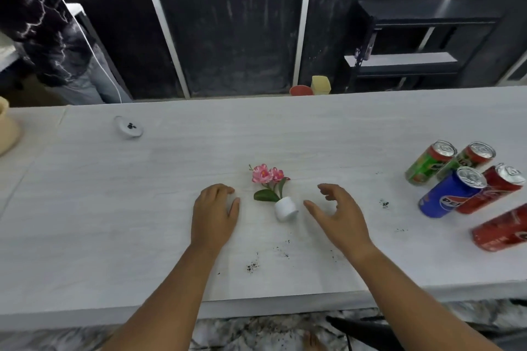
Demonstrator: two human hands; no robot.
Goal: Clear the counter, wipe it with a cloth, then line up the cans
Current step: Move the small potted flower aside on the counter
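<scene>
Left hand (214, 215) is laid palm down on the white counter (114, 208), fingers loosely together, nothing held. Right hand (338, 212) is held open just above the surface, fingers spread and curled, thumb pointed at the small flower pot (286, 208); no contact is seen. The pot, white with pink artificial flowers (267, 174) and green leaves, stands between both hands, mid-counter, tilted toward the left in view. Dark crumbs (252, 266) are scattered near the front edge, below the pot; more specks (384, 203) lie right of the right hand. Toward the right edge, five cans are grouped: a red can (499, 232) nearest the front, cut off by the frame; a blue Pepsi can (452, 192) behind it, touching another red can (490, 189); two green-and-red cans (429, 162) (470, 159) farther back, side by side. All seem upright, leaning from lens distortion. Near the far left edge a small clear dish (129, 127) with dark bits is seen. At the left end a beige vessel (7, 129) is partly cropped. Beyond the far edge, a red lid (301, 90) and yellow container (320, 84) are seen on the floor.
</scene>
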